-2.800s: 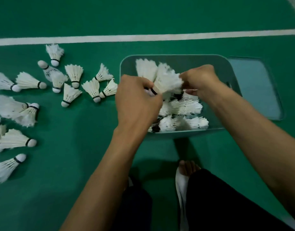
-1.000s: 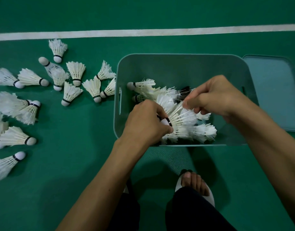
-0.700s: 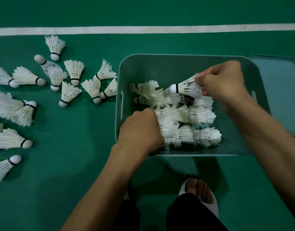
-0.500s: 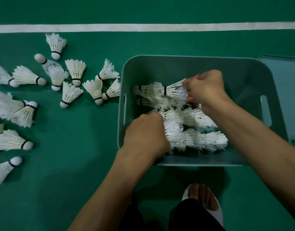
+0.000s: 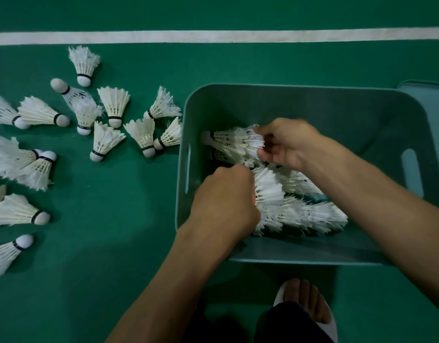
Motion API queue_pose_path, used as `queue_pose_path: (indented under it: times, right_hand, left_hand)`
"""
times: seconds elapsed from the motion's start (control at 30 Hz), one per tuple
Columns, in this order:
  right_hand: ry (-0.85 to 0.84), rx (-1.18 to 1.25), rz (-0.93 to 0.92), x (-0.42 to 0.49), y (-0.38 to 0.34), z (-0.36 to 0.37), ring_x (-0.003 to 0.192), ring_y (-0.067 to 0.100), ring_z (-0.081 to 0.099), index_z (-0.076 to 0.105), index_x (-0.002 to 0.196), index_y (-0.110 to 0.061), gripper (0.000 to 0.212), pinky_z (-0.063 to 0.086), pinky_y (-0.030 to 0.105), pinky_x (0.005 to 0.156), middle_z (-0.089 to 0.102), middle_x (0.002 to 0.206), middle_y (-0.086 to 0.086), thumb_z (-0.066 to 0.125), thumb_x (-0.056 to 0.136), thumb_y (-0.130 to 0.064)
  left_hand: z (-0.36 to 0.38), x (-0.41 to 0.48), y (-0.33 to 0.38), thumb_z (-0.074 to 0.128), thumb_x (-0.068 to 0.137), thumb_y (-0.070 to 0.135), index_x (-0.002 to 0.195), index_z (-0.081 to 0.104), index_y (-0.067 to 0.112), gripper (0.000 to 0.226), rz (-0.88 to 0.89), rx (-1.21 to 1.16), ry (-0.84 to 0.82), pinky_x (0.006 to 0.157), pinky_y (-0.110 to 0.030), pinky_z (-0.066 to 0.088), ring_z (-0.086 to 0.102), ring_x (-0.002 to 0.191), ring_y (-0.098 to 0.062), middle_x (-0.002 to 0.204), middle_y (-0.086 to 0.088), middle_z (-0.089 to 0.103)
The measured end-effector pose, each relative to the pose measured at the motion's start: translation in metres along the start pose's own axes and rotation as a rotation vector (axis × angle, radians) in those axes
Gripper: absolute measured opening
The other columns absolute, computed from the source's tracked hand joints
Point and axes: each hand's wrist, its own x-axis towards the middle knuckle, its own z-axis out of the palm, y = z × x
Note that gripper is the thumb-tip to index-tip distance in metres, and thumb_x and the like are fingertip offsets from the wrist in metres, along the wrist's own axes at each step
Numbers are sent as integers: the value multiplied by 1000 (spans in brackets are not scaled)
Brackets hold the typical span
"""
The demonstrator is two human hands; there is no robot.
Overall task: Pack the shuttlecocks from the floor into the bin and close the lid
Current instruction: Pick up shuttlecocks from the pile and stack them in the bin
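Observation:
A teal bin (image 5: 312, 95) stands open on the green floor, with several white shuttlecocks (image 5: 300, 214) lying in rows inside. Both hands are down inside the bin. My right hand (image 5: 287, 144) pinches the feather end of a shuttlecock (image 5: 228, 141) lying at the bin's far left, cork pointing left. My left hand (image 5: 226, 201) is curled in a fist against the feathers of the near row; what its fingers hold is hidden. Several more shuttlecocks (image 5: 112, 105) lie scattered on the floor left of the bin. The lid (image 5: 431, 95) lies flat to the bin's right.
A white court line (image 5: 213, 35) runs across the floor beyond the bin. My foot in a white slipper (image 5: 305, 305) stands just in front of the bin's near wall. The bin has slot handles in its left and right walls.
My right hand has carried one shuttlecock from the bin's right side to its far left and lowered it onto the pile. My left hand has stayed low at the near row.

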Motion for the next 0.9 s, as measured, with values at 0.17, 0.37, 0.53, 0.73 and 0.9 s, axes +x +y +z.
queue_pose_path:
  times: [0.17,0.37,0.53,0.73,0.9]
  right_hand:
    - [220,-184,-319,-31,0,-28,77,19,72,70,96,-5,35,56,30,60,76,89,11,81,84,-35]
    - [-16,-601,-374,-98,21,-64,61,12,60,76,78,-8,34,45,25,53,74,71,3,87,76,-40]
    - [60,-507,-391,-91,30,-75,62,17,59,72,73,-6,16,45,24,48,68,69,6,77,87,-8]
    - [376,-389,-450,-43,12,-65,59,7,58,71,72,-8,19,48,28,66,65,70,-2,72,91,-10]
    - [299,-288,-377,-14,13,-27,64,8,57,68,73,-14,20,45,24,58,70,84,0,72,93,-11]
  left_hand:
    - [5,-5,7,58,76,2,88,61,16,19,12,30,35,70,-42,56,61,80,-27,88,-5,63]
    - [8,-20,17,58,75,2,77,58,22,20,57,-34,185,71,-41,57,62,77,-26,79,1,63]
    - [10,-24,23,62,75,2,85,56,24,25,79,-112,237,68,-40,55,62,81,-23,84,4,63]
    - [4,-10,17,72,78,12,143,26,20,79,-47,-45,229,58,-35,38,56,77,-23,106,-6,58]
    - [-5,9,7,73,80,17,158,5,22,104,-134,22,153,71,-39,39,52,92,-30,127,-16,55]
